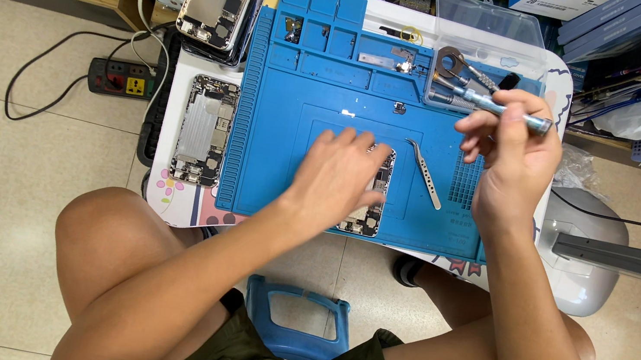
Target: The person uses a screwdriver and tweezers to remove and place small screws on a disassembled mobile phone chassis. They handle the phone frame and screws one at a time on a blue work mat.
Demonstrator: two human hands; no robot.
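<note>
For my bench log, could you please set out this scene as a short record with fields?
surface: blue work mat on a small table
left hand: flat on an opened phone
right hand: holds a slim metal screwdriver
between hands: tweezers on the mat
left of mat: two more opened phones

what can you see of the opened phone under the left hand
The opened phone lies flat on the blue work mat, lengthwise away from the person, back cover off. Its insides show as silvery metal plates and small dark parts inside a pale frame. The left hand rests on it, covering most of its left side and top end, so only the right edge and near end show. Curved tweezers lie just to its right, not touching.
</note>
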